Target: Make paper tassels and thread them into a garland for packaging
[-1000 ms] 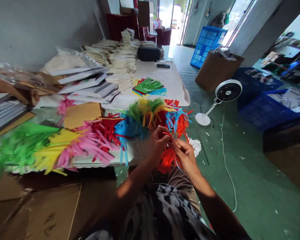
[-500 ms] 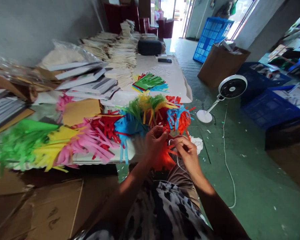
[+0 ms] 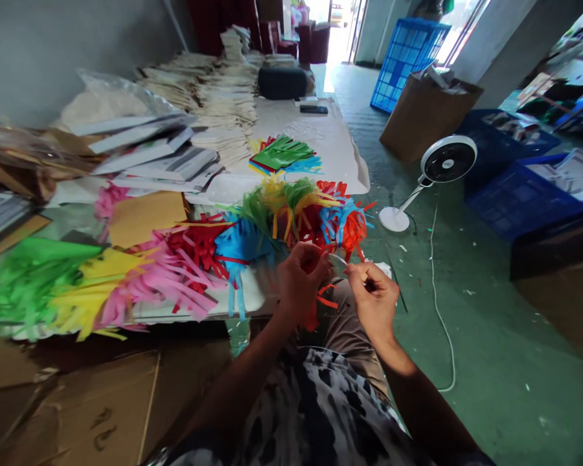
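Note:
My left hand [image 3: 298, 281] is closed in a pinch on orange-red fringed tissue paper [image 3: 311, 318], whose strips hang below the fingers. A thin white string [image 3: 339, 259] bridges the gap between my hands. Its right end sits between the thumb and fingers of my right hand [image 3: 375, 299], also closed. Just beyond lies a fringed paper garland [image 3: 294, 200] in several colours, ending in an orange tassel [image 3: 354, 232] near my hands. Blue [image 3: 245, 241], pink [image 3: 155, 275], yellow [image 3: 97, 281] and green [image 3: 34, 278] fringed pieces run left along the table edge.
Flat fringed paper sheets [image 3: 284, 154] lie farther back on the white-covered table [image 3: 337, 139]. Paper stacks [image 3: 228, 97] and white packets [image 3: 146, 149] fill the left side. A white fan [image 3: 447, 160] and blue crates [image 3: 529, 194] stand on the floor at right. Cardboard [image 3: 102, 401] lies below left.
My right hand has moved a little right, away from my left, and the white string now stretches between them. The orange paper hangs lower and narrower. The camera view has shifted slightly.

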`<action>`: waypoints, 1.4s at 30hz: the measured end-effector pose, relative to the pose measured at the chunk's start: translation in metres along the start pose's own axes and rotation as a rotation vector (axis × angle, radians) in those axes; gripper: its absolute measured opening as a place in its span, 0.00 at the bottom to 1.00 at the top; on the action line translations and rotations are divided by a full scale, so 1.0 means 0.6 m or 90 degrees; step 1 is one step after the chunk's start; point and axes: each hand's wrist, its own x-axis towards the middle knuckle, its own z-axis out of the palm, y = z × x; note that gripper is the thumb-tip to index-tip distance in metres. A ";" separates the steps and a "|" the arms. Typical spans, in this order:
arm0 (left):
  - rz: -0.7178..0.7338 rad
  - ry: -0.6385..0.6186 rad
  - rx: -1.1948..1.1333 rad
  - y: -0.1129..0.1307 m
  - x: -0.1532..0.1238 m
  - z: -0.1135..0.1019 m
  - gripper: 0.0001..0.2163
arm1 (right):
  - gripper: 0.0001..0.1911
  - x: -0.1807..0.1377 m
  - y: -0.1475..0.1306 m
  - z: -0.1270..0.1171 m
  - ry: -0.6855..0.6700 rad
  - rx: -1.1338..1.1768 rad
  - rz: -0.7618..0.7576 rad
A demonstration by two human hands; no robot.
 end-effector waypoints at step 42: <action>0.107 -0.166 0.122 -0.020 -0.036 0.002 0.05 | 0.08 -0.001 0.041 -0.034 -0.140 0.049 0.037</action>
